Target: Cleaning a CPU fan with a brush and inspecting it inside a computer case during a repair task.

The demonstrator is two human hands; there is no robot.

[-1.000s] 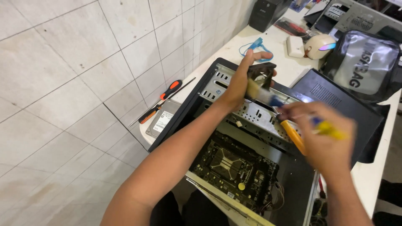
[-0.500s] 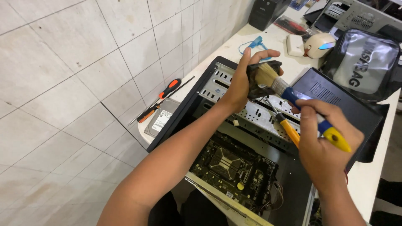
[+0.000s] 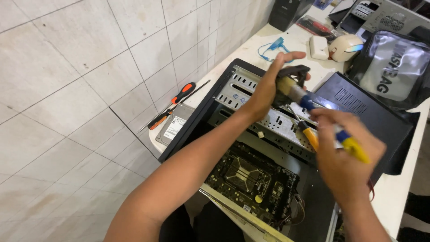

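Black metal computer case (image 3: pixel 210 105) is lying open on its side on the white workbench (image 3: pixel 403 188), with the green-and-black motherboard (image 3: pixel 255 179) showing down in the bottom; the left hand (image 3: pixel 268 87) is reaching across the perforated drive cage (image 3: pixel 273 123), fingers partly spread, thumb and palm wrapping a small dark part (image 3: pixel 293 74) at the top edge of the case (can't quite tell what that part is, it's mostly covered); the right hand (image 3: pixel 345 157) is closing tight around a brush with a blue and yellow handle (image 3: pixel 345 139), bristle end (image 3: pixel 286 87) pressing right up against that dark part, and the same fist seems to be gripping an orange-handled screwdriver (image 3: pixel 309 134) too, its shaft pointing up toward the cage; the hand's a bit blurred so the exact finger placement is hard to call.

Off to the left, between case and tiled wall (image 3: pixel 67 89), a hard drive (image 3: pixel 174 125) and two black-and-orange screwdrivers (image 3: pixel 172 105) are lying; a blue cable (image 3: pixel 273 47), a cream mouse (image 3: pixel 345 47) and a clear zip bag (image 3: pixel 394 67) are sitting further back.
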